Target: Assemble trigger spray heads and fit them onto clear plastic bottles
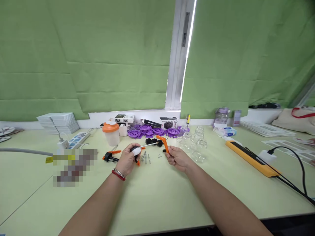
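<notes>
My left hand (pixel 130 157) is closed round the black-and-white handle of a screwdriver (pixel 149 144). Its metal shaft points right, its tip close to an orange angled plastic piece (pixel 163 140); I cannot tell if they touch. My right hand (pixel 177 158) grips that piece by its lower end. Behind the screwdriver sit round black parts (pixel 152 141). Several long screws (pixel 146 158) lie beside my left hand, and tiny metal bits (pixel 159 156) lie between the hands. A black part with orange arms (pixel 109 156) rests left of my left hand.
Purple round plastic parts (pixel 146 131) and boxes (pixel 169 122) line the back. An orange-lidded cup (pixel 111 133) stands at left, near a white power strip (pixel 78 140). Clear glass-like cups (pixel 198 147) stand right of my hands, with a yellow power strip (pixel 251 159) farther right.
</notes>
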{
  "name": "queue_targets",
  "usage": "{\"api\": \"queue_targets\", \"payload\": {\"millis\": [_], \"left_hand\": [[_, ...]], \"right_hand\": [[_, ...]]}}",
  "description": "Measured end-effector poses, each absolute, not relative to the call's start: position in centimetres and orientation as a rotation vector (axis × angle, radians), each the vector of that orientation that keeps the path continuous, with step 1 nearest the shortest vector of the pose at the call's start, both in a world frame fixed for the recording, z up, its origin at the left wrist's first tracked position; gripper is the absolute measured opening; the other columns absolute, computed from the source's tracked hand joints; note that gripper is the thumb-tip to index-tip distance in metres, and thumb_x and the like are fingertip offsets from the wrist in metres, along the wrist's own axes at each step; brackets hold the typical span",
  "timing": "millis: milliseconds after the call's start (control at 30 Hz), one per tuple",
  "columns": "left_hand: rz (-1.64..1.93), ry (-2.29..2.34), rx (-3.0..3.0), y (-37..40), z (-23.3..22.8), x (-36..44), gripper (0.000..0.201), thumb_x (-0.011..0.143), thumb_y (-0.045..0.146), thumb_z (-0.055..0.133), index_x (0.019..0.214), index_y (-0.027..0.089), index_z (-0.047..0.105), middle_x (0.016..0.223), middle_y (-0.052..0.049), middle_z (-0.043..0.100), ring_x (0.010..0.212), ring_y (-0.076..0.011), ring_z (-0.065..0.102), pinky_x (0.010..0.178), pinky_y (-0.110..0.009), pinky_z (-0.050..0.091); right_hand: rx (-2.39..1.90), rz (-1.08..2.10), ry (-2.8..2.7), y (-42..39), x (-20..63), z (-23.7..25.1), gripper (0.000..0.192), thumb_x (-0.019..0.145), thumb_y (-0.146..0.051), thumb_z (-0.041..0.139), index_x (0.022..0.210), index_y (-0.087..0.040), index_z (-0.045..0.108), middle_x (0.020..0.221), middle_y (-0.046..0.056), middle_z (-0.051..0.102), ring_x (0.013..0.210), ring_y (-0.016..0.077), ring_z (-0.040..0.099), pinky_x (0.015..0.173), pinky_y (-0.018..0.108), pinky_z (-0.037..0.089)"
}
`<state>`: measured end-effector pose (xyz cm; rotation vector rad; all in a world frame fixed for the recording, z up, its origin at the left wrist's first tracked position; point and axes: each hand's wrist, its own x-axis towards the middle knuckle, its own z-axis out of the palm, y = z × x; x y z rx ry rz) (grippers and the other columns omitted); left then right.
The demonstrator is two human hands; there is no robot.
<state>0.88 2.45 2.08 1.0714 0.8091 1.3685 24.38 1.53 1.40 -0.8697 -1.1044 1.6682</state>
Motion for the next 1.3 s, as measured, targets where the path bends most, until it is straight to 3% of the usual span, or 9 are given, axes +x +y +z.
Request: {"api": "queue_targets", "payload": {"millis": [333, 433, 567, 700, 867, 967, 1167, 1300], "left_hand": [[1.224, 0.735, 1.125, 1.5, 1.8, 2.2, 0.024, 0.064, 0.020, 0.071, 0.085, 0.018, 0.057, 0.066, 0.003, 0.054, 0.053, -0.0073, 0.049, 0.050, -0.021, 0.036], [1.229, 0.709, 1.174, 1.2, 1.7, 2.6, 0.036, 0.062, 0.018, 0.072, 0.095, 0.020, 0.057, 0.075, 0.002, 0.057, 0.058, -0.0080, 0.051, 0.054, -0.021, 0.039], [1.225, 0.709, 1.311, 0.7, 1.4, 3.2, 0.060, 0.062, 0.016, 0.073, 0.117, 0.025, 0.050, 0.097, -0.003, 0.058, 0.076, -0.0120, 0.056, 0.067, -0.024, 0.045], [1.201, 0.712, 1.411, 0.2, 1.5, 3.5, 0.058, 0.063, 0.016, 0.075, 0.117, 0.024, 0.053, 0.106, -0.007, 0.057, 0.096, -0.0173, 0.054, 0.081, -0.028, 0.043], [1.194, 0.622, 1.247, -0.3, 2.0, 3.7, 0.041, 0.074, 0.040, 0.066, 0.108, 0.018, 0.060, 0.098, -0.010, 0.059, 0.067, -0.0133, 0.053, 0.061, -0.028, 0.043], [1.212, 0.612, 1.168, -0.4, 2.3, 4.0, 0.043, 0.080, 0.050, 0.055, 0.102, 0.014, 0.064, 0.091, -0.011, 0.060, 0.065, -0.0143, 0.052, 0.058, -0.029, 0.042], [1.197, 0.656, 1.141, -0.1, 2.1, 3.9, 0.033, 0.075, 0.037, 0.062, 0.098, 0.014, 0.067, 0.088, -0.008, 0.060, 0.066, -0.0141, 0.053, 0.057, -0.028, 0.042], [1.306, 0.671, 1.077, 0.9, 2.0, 3.0, 0.028, 0.076, 0.032, 0.060, 0.098, 0.014, 0.065, 0.086, -0.006, 0.060, 0.063, -0.0119, 0.053, 0.057, -0.026, 0.042]], "right_hand": [[-0.840, 1.852, -1.140, 1.3, 24.4, 0.1, 0.033, 0.077, -0.042, 0.063, 0.075, -0.020, 0.038, 0.053, -0.009, 0.039, 0.039, 0.0023, 0.018, 0.042, 0.019, 0.010], [-0.819, 1.880, -1.175, 1.2, 24.2, -0.2, 0.035, 0.076, -0.045, 0.064, 0.077, -0.020, 0.040, 0.053, -0.009, 0.038, 0.039, 0.0022, 0.017, 0.042, 0.019, 0.011], [-0.809, 1.934, -1.245, 0.7, 23.7, -0.1, 0.036, 0.076, -0.049, 0.064, 0.080, -0.020, 0.043, 0.054, -0.009, 0.038, 0.040, 0.0023, 0.017, 0.042, 0.019, 0.010], [-0.874, 1.954, -1.234, 0.1, 23.3, 0.2, 0.034, 0.075, -0.047, 0.065, 0.083, -0.019, 0.048, 0.053, -0.009, 0.038, 0.040, 0.0025, 0.018, 0.043, 0.020, 0.009], [-0.923, 1.918, -1.217, 0.0, 23.0, 0.0, 0.034, 0.074, -0.046, 0.066, 0.090, -0.020, 0.052, 0.053, -0.009, 0.041, 0.038, 0.0025, 0.019, 0.043, 0.020, 0.008], [-0.954, 1.925, -1.198, 0.0, 22.7, -0.1, 0.035, 0.074, -0.046, 0.066, 0.094, -0.019, 0.053, 0.053, -0.008, 0.044, 0.038, 0.0022, 0.020, 0.043, 0.019, 0.009], [-0.974, 1.864, -1.240, 0.2, 22.2, -0.6, 0.031, 0.077, -0.047, 0.062, 0.090, -0.020, 0.052, 0.054, -0.007, 0.049, 0.037, 0.0030, 0.024, 0.041, 0.019, 0.014], [-1.133, 1.486, -1.437, 0.7, 21.8, -1.8, 0.023, 0.083, -0.041, 0.052, 0.082, -0.018, 0.054, 0.060, -0.003, 0.055, 0.040, 0.0057, 0.033, 0.042, 0.021, 0.024]]}}
